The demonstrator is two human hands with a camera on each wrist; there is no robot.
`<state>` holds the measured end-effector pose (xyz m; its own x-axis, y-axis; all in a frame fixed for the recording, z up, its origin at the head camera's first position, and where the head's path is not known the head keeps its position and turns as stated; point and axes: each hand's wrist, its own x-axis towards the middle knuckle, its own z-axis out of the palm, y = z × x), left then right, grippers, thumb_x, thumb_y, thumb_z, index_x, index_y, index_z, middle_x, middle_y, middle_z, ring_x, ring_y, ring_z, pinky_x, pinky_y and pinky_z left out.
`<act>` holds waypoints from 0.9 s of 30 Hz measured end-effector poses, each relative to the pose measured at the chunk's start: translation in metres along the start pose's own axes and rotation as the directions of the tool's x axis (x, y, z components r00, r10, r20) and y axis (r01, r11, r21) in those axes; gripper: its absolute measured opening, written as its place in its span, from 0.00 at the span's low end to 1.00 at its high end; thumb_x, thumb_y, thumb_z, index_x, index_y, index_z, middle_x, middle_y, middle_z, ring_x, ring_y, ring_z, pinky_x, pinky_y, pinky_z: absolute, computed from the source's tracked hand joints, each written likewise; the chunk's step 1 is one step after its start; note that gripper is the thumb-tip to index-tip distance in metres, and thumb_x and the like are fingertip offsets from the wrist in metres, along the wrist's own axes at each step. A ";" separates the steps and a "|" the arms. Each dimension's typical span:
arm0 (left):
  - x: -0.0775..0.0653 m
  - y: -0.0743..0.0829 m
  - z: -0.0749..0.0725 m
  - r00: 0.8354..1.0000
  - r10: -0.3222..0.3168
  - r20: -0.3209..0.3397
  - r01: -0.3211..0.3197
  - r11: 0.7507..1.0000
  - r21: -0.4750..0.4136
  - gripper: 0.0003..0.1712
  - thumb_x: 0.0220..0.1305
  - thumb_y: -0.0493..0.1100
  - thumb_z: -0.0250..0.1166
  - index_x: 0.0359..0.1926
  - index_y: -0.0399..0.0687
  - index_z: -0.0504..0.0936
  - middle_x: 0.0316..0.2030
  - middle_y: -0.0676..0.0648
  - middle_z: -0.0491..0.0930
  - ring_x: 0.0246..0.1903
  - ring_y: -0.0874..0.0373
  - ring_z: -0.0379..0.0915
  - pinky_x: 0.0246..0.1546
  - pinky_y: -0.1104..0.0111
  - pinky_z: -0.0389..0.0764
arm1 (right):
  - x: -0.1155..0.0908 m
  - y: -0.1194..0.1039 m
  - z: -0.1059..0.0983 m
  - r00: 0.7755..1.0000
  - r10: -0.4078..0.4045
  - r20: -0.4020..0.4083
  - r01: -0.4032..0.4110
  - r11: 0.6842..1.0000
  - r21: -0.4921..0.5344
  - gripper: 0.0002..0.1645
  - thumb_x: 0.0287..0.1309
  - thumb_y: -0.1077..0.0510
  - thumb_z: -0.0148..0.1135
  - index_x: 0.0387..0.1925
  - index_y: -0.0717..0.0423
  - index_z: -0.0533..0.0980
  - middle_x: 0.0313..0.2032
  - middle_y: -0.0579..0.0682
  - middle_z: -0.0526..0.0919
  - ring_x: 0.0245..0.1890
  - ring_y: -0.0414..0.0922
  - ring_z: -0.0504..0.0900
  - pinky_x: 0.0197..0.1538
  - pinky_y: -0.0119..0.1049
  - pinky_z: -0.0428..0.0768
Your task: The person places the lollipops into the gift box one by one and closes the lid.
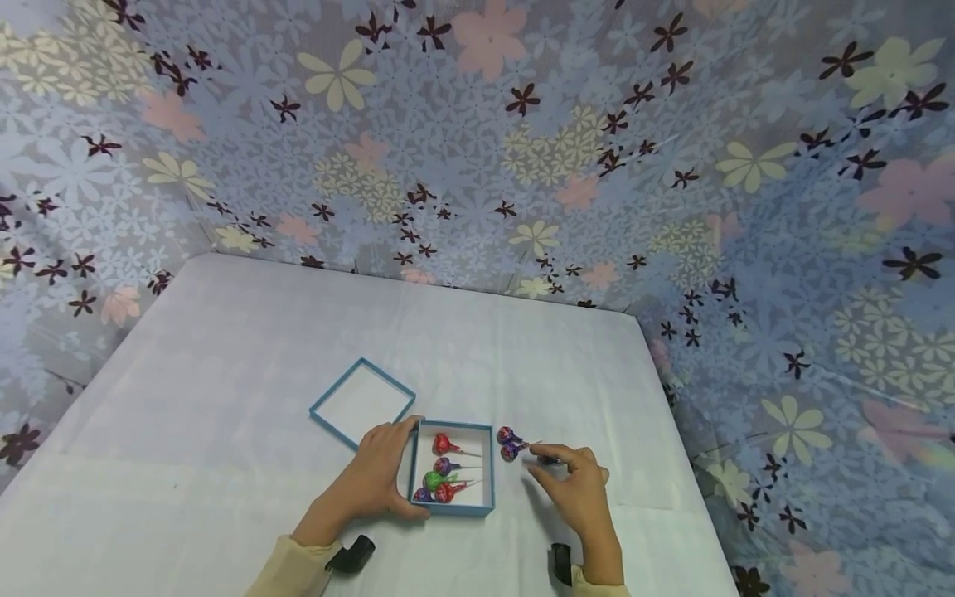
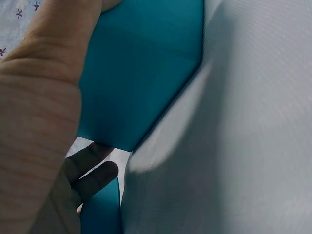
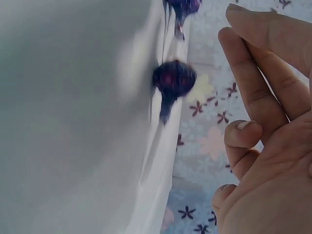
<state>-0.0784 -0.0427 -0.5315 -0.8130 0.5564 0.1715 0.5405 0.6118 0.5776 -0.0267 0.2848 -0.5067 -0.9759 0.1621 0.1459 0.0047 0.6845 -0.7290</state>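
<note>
A blue box (image 1: 457,509) with a white inside stands on the table, holding several wrapped lollipops; a red lollipop (image 1: 443,444) is at its far side, and a green lollipop (image 1: 433,480) lies nearer the front. My left hand (image 1: 376,477) grips the box by its left side, thumb at the near corner and fingers at the far one. In the left wrist view, fingertips (image 2: 105,171) show by the box's blue wall (image 2: 141,73). Right of the box lie two purple lollipops (image 1: 510,452). My right hand (image 1: 578,489) is beside their sticks, thumb and fingers apart with nothing between them.
The blue-edged lid (image 1: 362,360) lies inside up, behind and left of the box, close to my left fingers. A white cloth covers the table (image 1: 246,348). Flower-patterned fabric (image 1: 477,166) hangs behind the table and along its sides.
</note>
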 end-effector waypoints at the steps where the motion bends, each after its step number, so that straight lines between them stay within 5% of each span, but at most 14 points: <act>1: 0.000 0.000 0.000 1.000 0.000 0.001 0.000 1.000 0.000 0.80 0.27 0.71 0.82 0.75 0.35 0.55 0.65 0.39 0.70 0.63 0.43 0.66 0.68 0.43 0.61 | 0.000 0.001 -0.002 1.000 0.005 -0.008 -0.005 1.000 -0.012 0.18 0.46 0.60 0.80 0.42 0.43 0.88 0.41 0.42 0.90 0.39 0.50 0.73 0.48 0.46 0.52; 27: 0.000 0.000 0.000 0.999 -0.025 0.033 0.025 1.000 -0.016 0.80 0.29 0.72 0.82 0.76 0.37 0.54 0.66 0.40 0.68 0.65 0.42 0.64 0.69 0.42 0.59 | -0.002 0.022 -0.017 0.988 0.152 -0.038 -0.155 0.981 -0.115 0.17 0.48 0.57 0.79 0.43 0.44 0.88 0.45 0.46 0.89 0.41 0.47 0.73 0.46 0.46 0.55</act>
<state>-0.0779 -0.0423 -0.5315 -0.8186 0.5592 0.1313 0.5164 0.6164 0.5945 -0.0212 0.3112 -0.5119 -0.9550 0.2908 0.0588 0.1811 0.7285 -0.6607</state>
